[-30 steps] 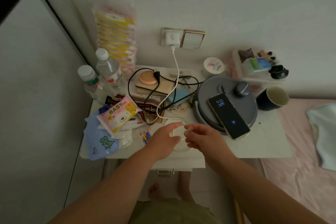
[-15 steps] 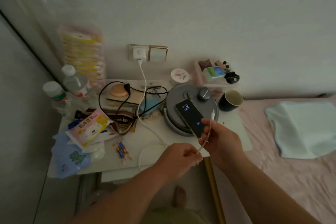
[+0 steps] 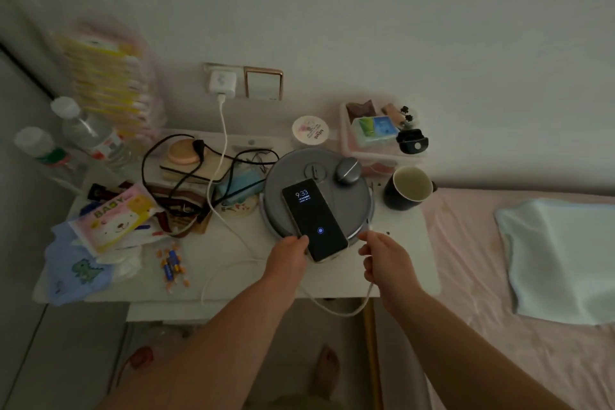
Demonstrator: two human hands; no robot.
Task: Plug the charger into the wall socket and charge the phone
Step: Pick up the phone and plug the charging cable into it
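A white charger (image 3: pixel 221 81) sits plugged into the wall socket (image 3: pixel 209 67). Its white cable (image 3: pixel 216 196) runs down over the white table (image 3: pixel 404 263), loops off the front edge and rises into my right hand (image 3: pixel 386 258). That hand pinches the cable's end just right of the phone's near corner. The dark phone (image 3: pixel 314 220) lies lit, showing 9:33, on a round grey device (image 3: pixel 352 206). My left hand (image 3: pixel 289 256) grips the phone's near left edge. The cable's plug tip is hidden in my fingers.
Two water bottles (image 3: pixel 83 130), a baby wipes pack (image 3: pixel 116 216), loose batteries (image 3: pixel 171 265) and tangled black cords (image 3: pixel 179 173) crowd the table's left. A dark mug (image 3: pixel 407 188) and pink tray (image 3: pixel 379 140) stand at right. A bed with a folded cloth (image 3: pixel 562 260) adjoins.
My left hand has let go of the cable and moved up to the phone's near edge. My right hand has carried the cable end down beside the phone's near right corner.
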